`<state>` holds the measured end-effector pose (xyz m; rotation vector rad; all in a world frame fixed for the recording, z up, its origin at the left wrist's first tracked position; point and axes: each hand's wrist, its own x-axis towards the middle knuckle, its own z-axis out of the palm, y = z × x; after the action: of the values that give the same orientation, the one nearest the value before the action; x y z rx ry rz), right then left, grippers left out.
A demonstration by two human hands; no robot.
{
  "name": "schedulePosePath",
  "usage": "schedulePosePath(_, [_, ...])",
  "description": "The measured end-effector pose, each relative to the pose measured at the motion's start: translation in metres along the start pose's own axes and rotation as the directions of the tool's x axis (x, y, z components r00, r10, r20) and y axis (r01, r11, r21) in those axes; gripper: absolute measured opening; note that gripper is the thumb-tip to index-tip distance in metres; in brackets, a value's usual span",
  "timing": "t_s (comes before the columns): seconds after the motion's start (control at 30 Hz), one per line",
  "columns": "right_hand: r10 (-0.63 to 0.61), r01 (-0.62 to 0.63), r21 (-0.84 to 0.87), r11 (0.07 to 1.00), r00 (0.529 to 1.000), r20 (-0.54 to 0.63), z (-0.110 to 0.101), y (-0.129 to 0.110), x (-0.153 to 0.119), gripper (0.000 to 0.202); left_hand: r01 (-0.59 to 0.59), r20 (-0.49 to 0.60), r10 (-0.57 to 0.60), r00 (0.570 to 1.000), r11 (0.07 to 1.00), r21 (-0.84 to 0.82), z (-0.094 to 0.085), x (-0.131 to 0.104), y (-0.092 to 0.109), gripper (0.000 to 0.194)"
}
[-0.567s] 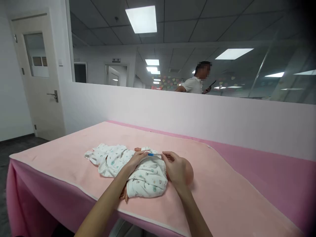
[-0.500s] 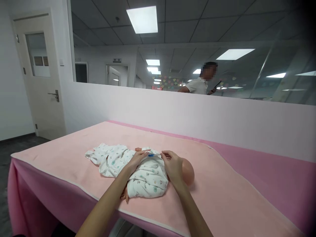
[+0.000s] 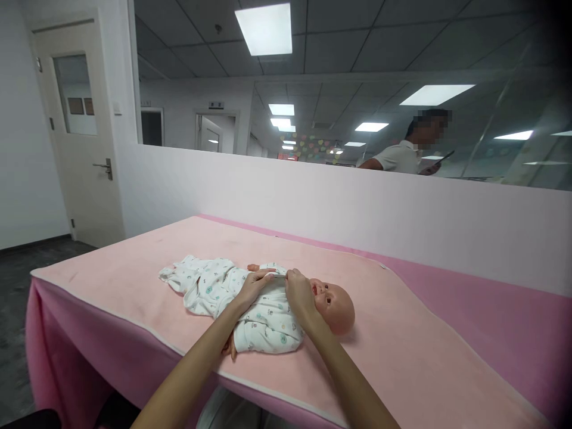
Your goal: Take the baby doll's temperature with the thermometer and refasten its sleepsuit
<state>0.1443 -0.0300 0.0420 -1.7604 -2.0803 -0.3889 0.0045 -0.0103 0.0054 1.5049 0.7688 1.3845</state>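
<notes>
1. Doll (image 3: pixel 270 316) lies in front of you on the worktop (image 3: pixel 411 345), its head (image 3: pixel 340 307) towards your right and the legs of its garment (image 3: pixel 268 336) trailing left.
2. Your right hand (image 3: pixel 299 293) has shifted off the head and in towards your left hand (image 3: pixel 251 292), so more of the doll's front now shows.
3. The blue piece that showed between your fingers a moment ago is out of sight; you cannot tell from here which hand covers it. That leaves the handling centred on the chest, with both hands close together.
4. Your left hand rests over the chest with fingers fairly straight; whether it pinches anything is unclear. Your right fingers are curled in, but what they grip, if anything, is hidden.
5. A thin pale strip (image 3: pixel 279 276) shows between your fingertips, too small to identify as cloth edge or object.
6. Soft, creased, white printed fabric makes up the garment. The head looks smooth, rounded and slightly glossy, probably firm. Matte pink cloth with a pale edging covers the worktop.
</notes>
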Motion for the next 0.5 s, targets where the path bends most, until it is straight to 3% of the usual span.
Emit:
schedulePosePath(0.17, [0.009, -0.009, -0.045, 0.999, 1.0, 0.006, -0.01, 0.002, -0.007, 0.021, -0.003, 0.001, 0.003, 1.0, 0.999, 0.044, 0.0, -0.001, 0.0, 0.034])
schedulePosePath(0.27, [-0.014, 0.022, -0.092, 0.996, 0.996, 0.086, -0.012, 0.001, 0.0, 0.021, 0.005, 0.031, -0.007, 1.0, 0.999, 0.052, 0.0, -0.001, 0.002, 0.035])
schedulePosePath(0.37, [-0.062, 0.08, -0.098, 0.992, 0.982, 0.18, -0.007, -0.003, 0.017, 0.019, -0.017, 0.113, 0.008, 0.994, 0.997, 0.077, -0.002, 0.002, 0.006, 0.033])
schedulePosePath(0.5, [-0.065, 0.092, -0.119, 0.989, 0.975, 0.212, 0.0, -0.01, 0.036, 0.021, -0.028, 0.241, -0.007, 0.971, 0.99, 0.14, -0.004, 0.009, 0.014, 0.034])
